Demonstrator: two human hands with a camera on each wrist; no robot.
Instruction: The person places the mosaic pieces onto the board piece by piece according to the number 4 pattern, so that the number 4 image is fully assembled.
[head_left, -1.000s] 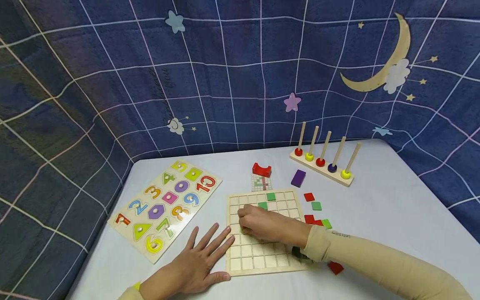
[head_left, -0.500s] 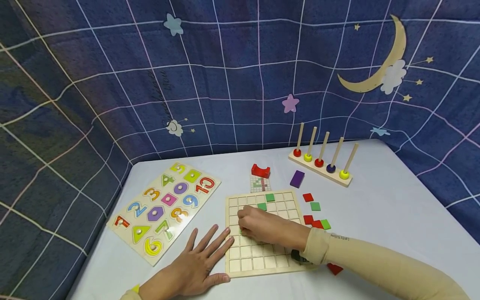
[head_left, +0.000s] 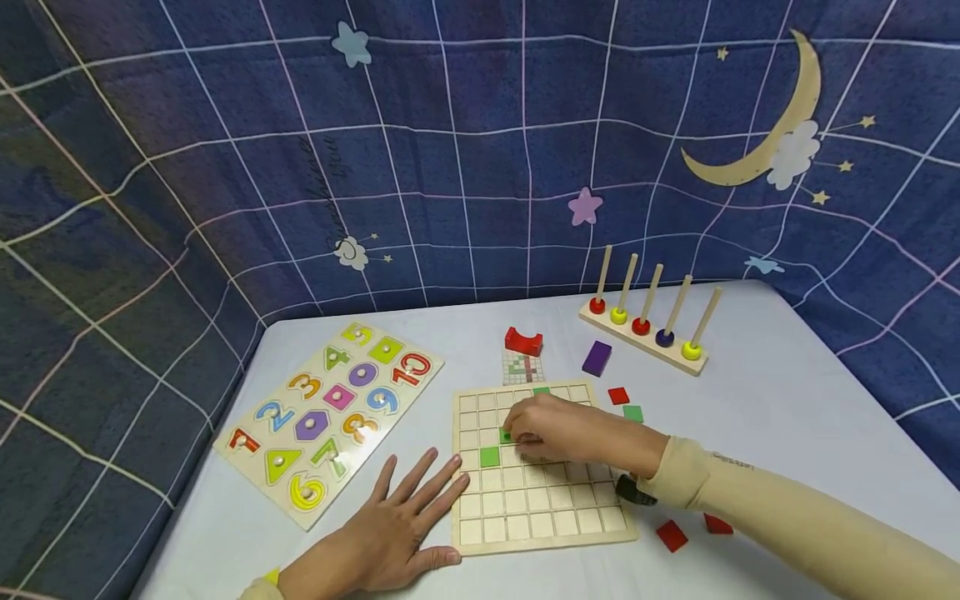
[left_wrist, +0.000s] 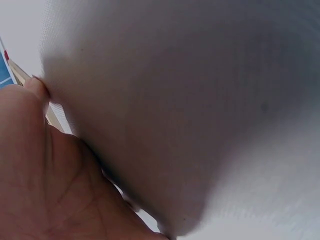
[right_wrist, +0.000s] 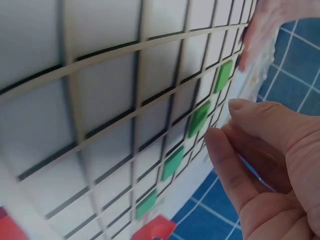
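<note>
My left hand [head_left: 401,521] lies with its fingers spread, on the white table and against the left edge of the wooden grid board [head_left: 543,544]. Its palm and thumb side fill the lower left of the left wrist view. Over the board is my right hand [head_left: 562,429], fingers loosely bent beside a green square tile [head_left: 506,436]. In the right wrist view the thumb and fingertips [right_wrist: 240,105] are slightly apart, with nothing seen between them. Another green tile [head_left: 490,457] sits in a cell lower left, and a third [head_left: 542,390] shows near the top edge.
Behind the board lie a small pattern card [head_left: 522,367], a red arched block [head_left: 523,341] and a purple block [head_left: 597,358]. A number puzzle [head_left: 330,417] is at left, a peg stand [head_left: 643,335] at back right. Loose red tiles [head_left: 672,535] lie at right.
My right hand has moved up and right from the lower-left green tile, which now shows uncovered in its cell. The left hand has stayed in place.
</note>
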